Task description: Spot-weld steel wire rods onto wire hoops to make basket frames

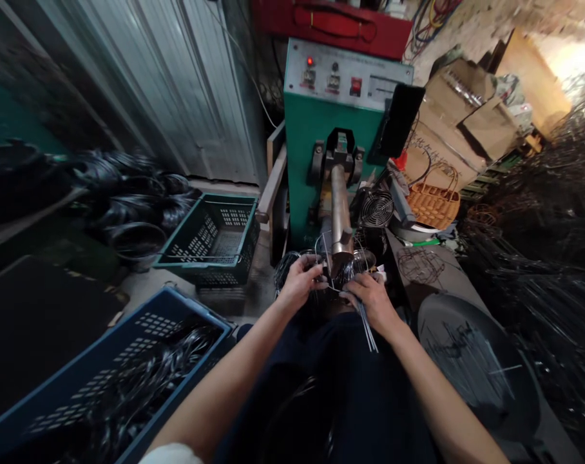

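A thin metal wire ring [316, 248] stands below the machine's thick metal arm [339, 206]. On the ring's left side, my left hand [299, 281] pinches the wire between closed fingers. My right hand [371, 295] is closed around several thin straight wire rods [367, 328], whose ends stick out below it toward my lap. The ring's lower edge runs close to my right fingertips; whether they also grip it I cannot tell. The arm juts out of a green machine [302, 142] with a lit red lamp.
To the left, a green crate [208, 274] stands behind a blue crate [128, 322] full of dark wire pieces. Wire coils [138, 241] lie beyond. On the right are a round pan [471, 348] with rods, a wicker basket [432, 206], cardboard boxes [447, 129] and piled wire racks [553, 245].
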### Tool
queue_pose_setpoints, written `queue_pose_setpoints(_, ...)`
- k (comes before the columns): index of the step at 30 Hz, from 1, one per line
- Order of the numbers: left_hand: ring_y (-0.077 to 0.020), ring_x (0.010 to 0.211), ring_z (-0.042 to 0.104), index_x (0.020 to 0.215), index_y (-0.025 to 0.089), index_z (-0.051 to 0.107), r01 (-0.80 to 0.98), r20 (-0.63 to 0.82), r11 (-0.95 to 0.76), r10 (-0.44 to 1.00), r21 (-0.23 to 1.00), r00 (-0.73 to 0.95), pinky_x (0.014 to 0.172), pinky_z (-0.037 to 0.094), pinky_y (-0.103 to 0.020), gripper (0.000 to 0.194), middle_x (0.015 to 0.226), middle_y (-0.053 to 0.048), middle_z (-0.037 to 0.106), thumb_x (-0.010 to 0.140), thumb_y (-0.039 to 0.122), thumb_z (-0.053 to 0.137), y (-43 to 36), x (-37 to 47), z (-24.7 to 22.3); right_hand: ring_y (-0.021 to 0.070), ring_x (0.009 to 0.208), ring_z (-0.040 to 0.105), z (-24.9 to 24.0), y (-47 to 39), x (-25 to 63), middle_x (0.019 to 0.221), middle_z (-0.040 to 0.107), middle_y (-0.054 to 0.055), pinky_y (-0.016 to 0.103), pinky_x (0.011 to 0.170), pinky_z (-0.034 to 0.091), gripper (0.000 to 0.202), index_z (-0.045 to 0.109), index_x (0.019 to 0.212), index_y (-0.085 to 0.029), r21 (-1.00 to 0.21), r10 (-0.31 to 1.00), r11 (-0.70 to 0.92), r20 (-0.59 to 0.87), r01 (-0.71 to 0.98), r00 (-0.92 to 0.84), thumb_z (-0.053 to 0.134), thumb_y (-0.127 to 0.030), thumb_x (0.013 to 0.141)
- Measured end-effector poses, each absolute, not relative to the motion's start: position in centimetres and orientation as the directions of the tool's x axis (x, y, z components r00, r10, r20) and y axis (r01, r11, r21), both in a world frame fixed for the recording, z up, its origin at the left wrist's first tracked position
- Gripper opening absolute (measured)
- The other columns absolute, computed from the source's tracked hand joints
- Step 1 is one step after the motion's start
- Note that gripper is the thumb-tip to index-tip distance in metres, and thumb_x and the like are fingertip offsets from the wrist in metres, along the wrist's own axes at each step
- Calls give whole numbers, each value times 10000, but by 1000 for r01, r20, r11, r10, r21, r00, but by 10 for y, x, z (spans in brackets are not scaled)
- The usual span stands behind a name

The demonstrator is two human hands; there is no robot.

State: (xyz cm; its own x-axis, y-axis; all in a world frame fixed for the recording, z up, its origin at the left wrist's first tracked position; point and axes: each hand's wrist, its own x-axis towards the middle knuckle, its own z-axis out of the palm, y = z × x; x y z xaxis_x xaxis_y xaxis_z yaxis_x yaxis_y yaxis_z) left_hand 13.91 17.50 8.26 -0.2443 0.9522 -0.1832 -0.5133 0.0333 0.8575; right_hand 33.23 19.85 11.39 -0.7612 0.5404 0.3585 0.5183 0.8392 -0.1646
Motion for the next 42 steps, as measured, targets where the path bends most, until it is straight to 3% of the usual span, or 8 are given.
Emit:
queue_pose_setpoints(12,-98,503,564,850,151,548,-488,-136,-17,952,873,-276,410,495,-219,301,674,20,567,625,218,737,202,127,81,192,825,532,106,228,323,858,575,59,294,734,421,204,624,857,-196,-410,541,826,388,386,-746,474,-287,962)
queue_pose_setpoints(16,-91,483,556,853,162,554,-496,-140,-5,957,868,-255,420,477,-214,332,666,32,580,607,246,761,196,127,82,192,798,530,109,213,324,818,563,58,306,736,443,219,616,824,-194,-411,527,833,386,371,-757,466,-277,961)
queue_pose_setpoints(21,-39,383,446,883,140,611,-454,-197,102,966,885,-167,346,317,-156,360,656,2,628,658,383,753,148,129,76,186,822,582,120,148,337,864,607,66,301,746,490,171,637,903,-204,-540,527,777,279,323,-803,479,-250,951)
queue_pose_setpoints(26,-14,307,307,806,146,599,-399,-261,180,952,899,-158,301,163,-154,318,574,3,618,730,442,688,87,138,62,188,928,658,127,103,365,1006,676,59,295,824,527,184,636,1079,-243,-821,712,510,236,256,-661,543,-238,920)
queue_pose_setpoints(30,-19,330,324,825,146,600,-355,-277,205,947,912,-163,326,196,-146,301,546,10,601,751,427,678,60,141,52,169,601,679,114,93,381,737,675,9,257,553,547,231,570,1042,-210,-961,898,135,15,243,-440,646,-324,855)
queue_pose_setpoints(34,-19,328,312,795,147,580,-354,-314,236,932,905,-180,328,197,-142,310,502,27,571,725,422,706,53,136,49,107,387,569,109,84,378,608,621,-43,179,373,421,277,446,849,-208,-987,903,-74,-127,142,-410,672,-367,828)
queue_pose_setpoints(39,-12,316,308,740,146,568,-348,-357,269,907,898,-222,326,198,-133,321,470,38,550,671,406,744,50,132,62,90,334,522,120,80,377,577,617,-21,181,342,394,253,500,791,-183,-979,878,27,-72,200,-473,599,-401,874)
queue_pose_setpoints(42,-14,310,315,712,148,557,-346,-356,269,909,899,-218,321,201,-133,318,462,38,547,670,402,742,51,133,66,188,674,692,119,87,379,852,706,68,292,625,561,268,620,965,-177,-898,748,335,70,285,-660,653,-409,835)
